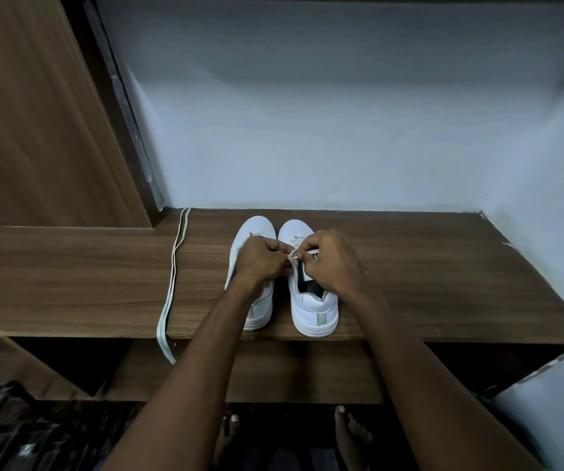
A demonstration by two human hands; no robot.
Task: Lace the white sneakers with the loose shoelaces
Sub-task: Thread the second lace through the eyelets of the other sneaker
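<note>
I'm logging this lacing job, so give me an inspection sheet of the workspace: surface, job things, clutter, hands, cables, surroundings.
Surface: wooden shelf, chipped along its right edge.
Job's things: right sneaker and left sneaker stand side by side, toes toward the wall; a shoelace is being worked at the right sneaker's eyelets; a second shoelace lies doubled on the shelf to the left, its loop hanging over the front edge.
Clutter: nothing seen.
Hands: left hand and right hand both pinch the shoelace.
Cables: nothing seen.
Surroundings: pale wall, wooden panel at left, bare feet below.
</note>
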